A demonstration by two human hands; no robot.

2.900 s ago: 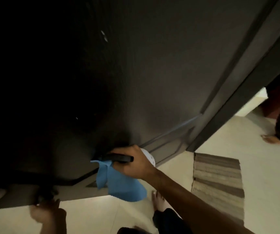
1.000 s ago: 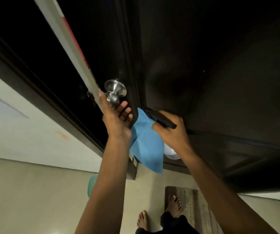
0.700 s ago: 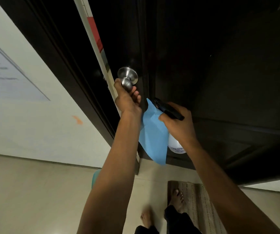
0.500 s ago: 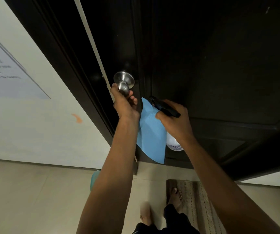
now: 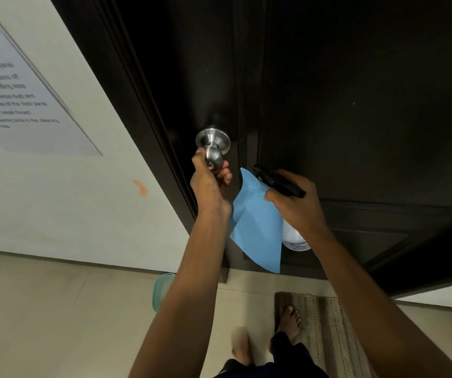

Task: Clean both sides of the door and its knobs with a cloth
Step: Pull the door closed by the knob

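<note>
Our left hand (image 5: pixel 210 184) grips the steel knob (image 5: pixel 213 147) on the dark door (image 5: pixel 355 91), fingers curled round it. Just right of it, our right hand (image 5: pixel 295 205) holds a spray bottle (image 5: pixel 295 240) plus the blue cloth (image 5: pixel 257 227), which hangs between the hands.

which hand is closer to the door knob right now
Left. The left hand grips the door knob itself. The right hand is off to the knob's right and lower, holding the blue cloth and spray bottle, not touching the knob.
</note>
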